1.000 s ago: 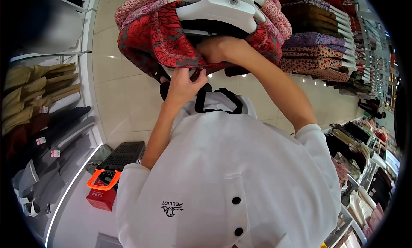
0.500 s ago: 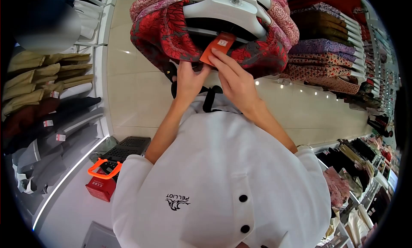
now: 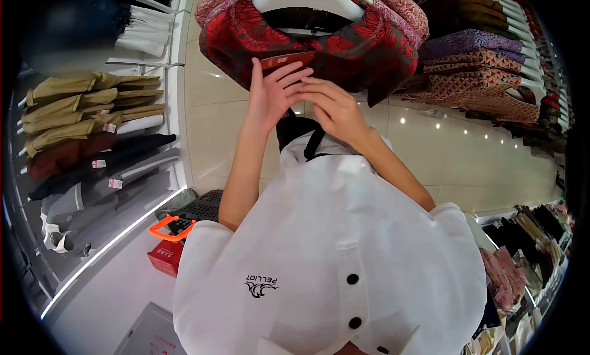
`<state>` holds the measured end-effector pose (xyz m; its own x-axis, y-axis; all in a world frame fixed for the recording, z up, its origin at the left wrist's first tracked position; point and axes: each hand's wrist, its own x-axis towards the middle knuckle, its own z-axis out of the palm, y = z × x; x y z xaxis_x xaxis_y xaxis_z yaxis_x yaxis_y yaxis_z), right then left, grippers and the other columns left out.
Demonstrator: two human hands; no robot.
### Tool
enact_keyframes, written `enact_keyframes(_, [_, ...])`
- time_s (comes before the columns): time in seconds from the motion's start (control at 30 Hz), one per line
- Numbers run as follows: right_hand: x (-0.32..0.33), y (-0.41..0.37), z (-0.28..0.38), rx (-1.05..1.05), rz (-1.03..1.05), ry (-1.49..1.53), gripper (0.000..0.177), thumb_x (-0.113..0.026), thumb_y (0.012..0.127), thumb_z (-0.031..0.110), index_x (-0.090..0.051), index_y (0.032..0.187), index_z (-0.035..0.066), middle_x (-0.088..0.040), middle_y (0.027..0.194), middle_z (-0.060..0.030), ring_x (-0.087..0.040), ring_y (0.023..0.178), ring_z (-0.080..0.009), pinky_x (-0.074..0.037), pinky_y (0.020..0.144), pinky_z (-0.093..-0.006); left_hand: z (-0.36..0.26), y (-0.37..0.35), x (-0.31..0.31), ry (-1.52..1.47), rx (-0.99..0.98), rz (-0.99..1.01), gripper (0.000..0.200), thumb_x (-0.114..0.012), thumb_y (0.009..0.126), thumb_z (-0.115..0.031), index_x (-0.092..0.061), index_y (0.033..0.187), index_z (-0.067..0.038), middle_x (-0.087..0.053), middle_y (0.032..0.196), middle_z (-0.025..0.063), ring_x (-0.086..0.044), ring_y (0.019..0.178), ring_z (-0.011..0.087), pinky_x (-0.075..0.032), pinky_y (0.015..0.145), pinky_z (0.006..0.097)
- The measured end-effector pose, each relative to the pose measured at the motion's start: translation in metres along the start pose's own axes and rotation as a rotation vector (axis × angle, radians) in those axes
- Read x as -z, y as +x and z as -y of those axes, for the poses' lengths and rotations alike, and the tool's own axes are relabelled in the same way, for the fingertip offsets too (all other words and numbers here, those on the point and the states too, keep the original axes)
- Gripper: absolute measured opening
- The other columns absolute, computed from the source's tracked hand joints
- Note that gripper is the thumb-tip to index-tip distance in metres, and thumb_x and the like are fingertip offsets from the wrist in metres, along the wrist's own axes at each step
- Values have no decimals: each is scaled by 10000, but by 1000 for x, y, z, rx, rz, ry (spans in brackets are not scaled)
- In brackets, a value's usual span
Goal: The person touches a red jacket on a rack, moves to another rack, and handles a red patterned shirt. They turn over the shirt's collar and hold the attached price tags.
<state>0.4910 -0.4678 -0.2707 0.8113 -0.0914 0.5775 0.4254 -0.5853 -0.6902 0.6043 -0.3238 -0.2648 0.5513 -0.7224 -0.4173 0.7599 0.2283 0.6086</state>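
A red and dark grey patterned garment (image 3: pixel 239 32) hangs at the top of the view on a white hanger (image 3: pixel 307 0). At its neckline a reddish tag (image 3: pixel 287 59) lies nearly edge-on. My left hand (image 3: pixel 270 100) is just below the tag, palm showing, thumb up and fingers spread. Beside it, my right hand (image 3: pixel 341 109) has its fingers bent and held together, their tips meeting the left fingers. Its thumb is hidden, and I cannot tell whether a small thing is between the fingers.
Folded tan trousers (image 3: pixel 67 118) hang along the left rack. Patterned clothes (image 3: pixel 473 66) on white hangers stand at right. An orange handle (image 3: pixel 172 228) and a red box (image 3: pixel 166 257) sit on a white surface (image 3: pixel 104 293) at lower left. Pale floor tiles (image 3: pixel 212 115) lie below.
Both hands have come off the orange-red tag, which now lies flatter against the garment. My left hand has turned and spread its fingers; the view has shifted a little.
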Motion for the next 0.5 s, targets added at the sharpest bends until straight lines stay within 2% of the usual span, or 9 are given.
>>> enact_keyframes(0.07, [-4,-4,-5,-90,-77,74,235,-570,729,-85,-662,925,8,-651,990,-141,-630,949,-314,-531,826,-365,8,10,12,139,13,-133,788,-294,954,-620,-396,1331,65,-545,1249,260,-595,1080,314,-500,915,394])
enact_keyframes(0.1, [-6,-8,-8,-173,-104,117,205,-544,799,-63,-657,960,-2,-656,986,-129,-644,932,-273,-530,809,-341,10,13,17,134,-16,-172,716,-341,962,-549,-387,1337,60,-542,1250,254,-590,1089,319,-500,918,399])
enact_keyframes(0.2, [-11,-18,-12,-634,-178,427,184,-523,880,-6,-649,1014,-3,-667,991,-112,-647,936,-198,-525,798,-309,20,19,33,91,-74,-233,560,-466,965,-335,-357,1356,50,-533,1257,239,-578,1112,331,-501,927,414])
enact_keyframes(0.23, [-19,-26,-27,-682,-196,554,240,-526,924,51,-593,1149,4,-655,1057,-113,-629,965,-158,-514,811,-288,21,22,38,56,-94,-211,542,-497,951,-265,-344,1365,50,-528,1262,235,-576,1115,333,-501,929,419])
enact_keyframes(0.27, [-27,-35,-39,-744,-232,610,277,-537,923,67,-561,1193,8,-642,1089,-123,-624,984,-165,-508,829,-289,24,24,43,17,-113,-190,538,-529,937,-194,-330,1373,50,-522,1267,231,-574,1118,335,-502,931,424])
enact_keyframes(0.3, [-29,-36,-41,-803,-267,665,322,-549,922,83,-529,1236,12,-629,1121,-133,-619,1003,-171,-502,846,-289,24,25,39,91,-105,-223,572,-582,896,-105,-330,1388,39,-511,1287,217,-561,1147,295,-484,946,386])
enact_keyframes(0.4, [-32,-30,-54,-847,-270,662,493,-607,904,171,-423,1332,10,-553,1234,-176,-569,1106,-217,-475,910,-309,27,35,35,443,-155,-188,583,-606,875,-91,-358,1391,21,-528,1281,192,-544,1171,247,-452,954,341])
enact_keyframes(0.43, [-33,-27,-57,-841,-256,633,561,-630,895,207,-386,1359,7,-521,1275,-192,-547,1149,-237,-465,933,-319,27,36,34,545,-113,-167,562,-614,866,-80,-400,1380,-2,-547,1276,160,-535,1171,207,-423,957,308])
enact_keyframes(0.5, [-35,-21,-62,-829,-224,592,653,-661,881,252,-338,1390,0,-471,1330,-218,-512,1205,-267,-450,963,-336,28,42,33,670,-95,-112,559,-612,867,-73,-401,1380,0,-559,1266,147,-540,1160,201,-418,962,305])
